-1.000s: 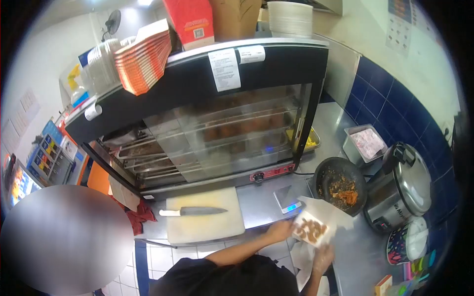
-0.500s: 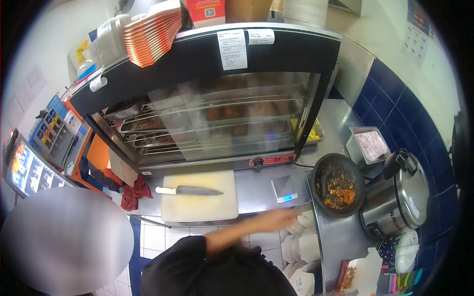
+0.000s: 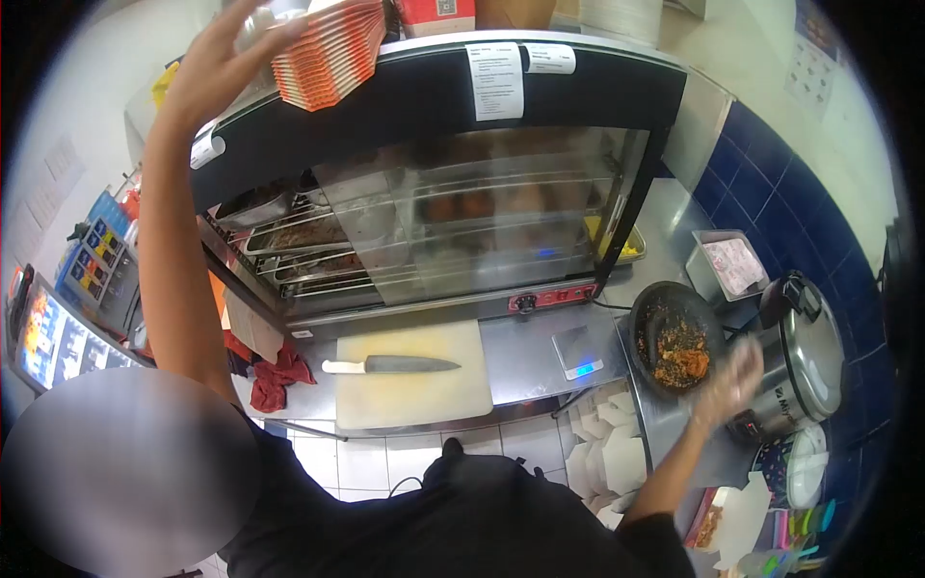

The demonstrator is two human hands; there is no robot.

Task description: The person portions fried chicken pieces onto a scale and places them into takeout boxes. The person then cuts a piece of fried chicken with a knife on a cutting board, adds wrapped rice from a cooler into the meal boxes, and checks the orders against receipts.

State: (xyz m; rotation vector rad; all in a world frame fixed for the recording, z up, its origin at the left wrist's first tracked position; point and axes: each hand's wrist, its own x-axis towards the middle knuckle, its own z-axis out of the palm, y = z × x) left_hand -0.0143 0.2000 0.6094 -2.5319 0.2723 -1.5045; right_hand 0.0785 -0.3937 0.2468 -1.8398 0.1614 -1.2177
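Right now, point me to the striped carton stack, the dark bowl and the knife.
Striped carton stack (image 3: pixel 330 60): head view, middle of its orange-and-white edges.
Dark bowl (image 3: pixel 637 337): head view, left side of its rim.
Knife (image 3: pixel 409 364): head view, on the blade.

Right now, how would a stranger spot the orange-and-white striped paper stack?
Find the black-framed glass cabinet. On its top, beside the left hand, sits the stack. Ridged stripes set it apart from the red packaging on its right.

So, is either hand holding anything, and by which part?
Right hand: apparently nothing. Left hand: near the striped stack; whether it grips anything cannot be told.
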